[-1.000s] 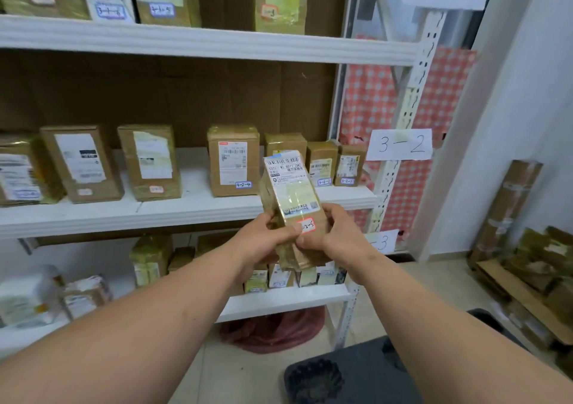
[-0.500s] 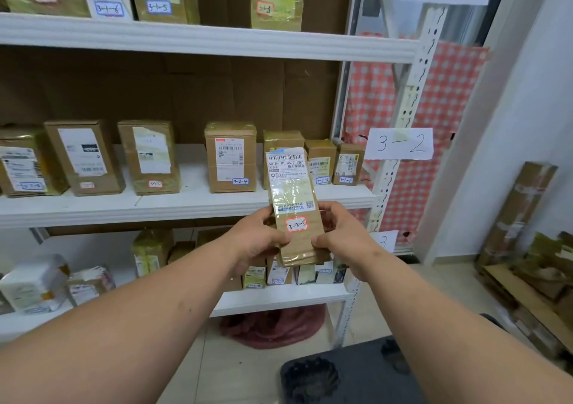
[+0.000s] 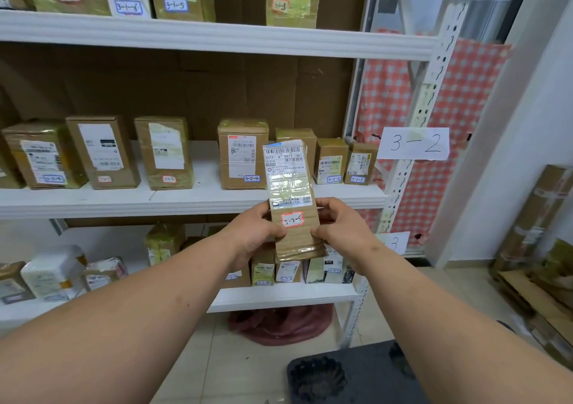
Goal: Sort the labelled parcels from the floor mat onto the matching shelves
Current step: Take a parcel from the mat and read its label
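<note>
A tall brown parcel with a white shipping label and a red-edged tag reading 3-2-5 stands upright in front of the middle shelf. My left hand grips its lower left side and my right hand grips its lower right side. A paper sign reading 3-2 hangs on the rack post beside that shelf. On the shelf a gap lies between the parcel tagged 3-2-6 and the parcel tagged 3-2-4.
The top shelf carries parcels tagged 3-1-x. The lower shelf holds small parcels. A red bag lies under the rack. A dark mat covers the floor below, and cardboard is piled at the right wall.
The parcel was tilted a second ago and now stands straight with its label facing me. Both hands shifted slightly lower on it, and my view moved closer to the rack.
</note>
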### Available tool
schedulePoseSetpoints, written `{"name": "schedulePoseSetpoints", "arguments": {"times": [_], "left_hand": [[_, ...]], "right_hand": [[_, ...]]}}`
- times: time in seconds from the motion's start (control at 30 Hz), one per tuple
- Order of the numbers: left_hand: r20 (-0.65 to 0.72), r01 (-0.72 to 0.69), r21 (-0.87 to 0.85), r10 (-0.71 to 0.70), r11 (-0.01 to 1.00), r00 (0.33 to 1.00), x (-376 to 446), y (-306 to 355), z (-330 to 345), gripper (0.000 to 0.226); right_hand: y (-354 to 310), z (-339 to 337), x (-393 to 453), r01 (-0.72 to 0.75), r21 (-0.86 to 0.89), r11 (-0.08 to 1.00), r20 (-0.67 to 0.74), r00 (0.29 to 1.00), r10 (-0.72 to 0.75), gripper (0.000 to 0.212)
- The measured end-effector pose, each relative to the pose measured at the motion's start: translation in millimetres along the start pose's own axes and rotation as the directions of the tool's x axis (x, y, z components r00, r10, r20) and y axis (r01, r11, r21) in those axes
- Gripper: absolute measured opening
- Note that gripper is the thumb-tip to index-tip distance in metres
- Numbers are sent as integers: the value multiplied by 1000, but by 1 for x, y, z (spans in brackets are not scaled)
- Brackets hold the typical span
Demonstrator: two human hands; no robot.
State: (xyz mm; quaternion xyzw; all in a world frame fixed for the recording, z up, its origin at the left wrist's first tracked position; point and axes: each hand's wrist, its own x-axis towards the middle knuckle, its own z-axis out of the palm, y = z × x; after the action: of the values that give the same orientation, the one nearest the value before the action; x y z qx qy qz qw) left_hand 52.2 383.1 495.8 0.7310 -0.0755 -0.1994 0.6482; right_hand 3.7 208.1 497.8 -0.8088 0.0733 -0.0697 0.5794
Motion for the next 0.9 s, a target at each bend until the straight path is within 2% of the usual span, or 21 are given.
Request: {"name": "schedulePoseSetpoints", "arguments": {"times": [0.33,0.6,0.9], "left_hand": [[-64,7,89,-1,996,998,-5,3,-28,42],[-95,86,165,-71,982,993,-17,-3,-54,32],[-170,130,179,-100,975,980,-30,-18,-84,24]], "right_hand": [[-15,23,7,2,-60,998,75,997,3,47],[-14,50,14,-32,-180,983,170,983,63,39],[-19,85,19,-10,-240,971,245,967,71,39]]}}
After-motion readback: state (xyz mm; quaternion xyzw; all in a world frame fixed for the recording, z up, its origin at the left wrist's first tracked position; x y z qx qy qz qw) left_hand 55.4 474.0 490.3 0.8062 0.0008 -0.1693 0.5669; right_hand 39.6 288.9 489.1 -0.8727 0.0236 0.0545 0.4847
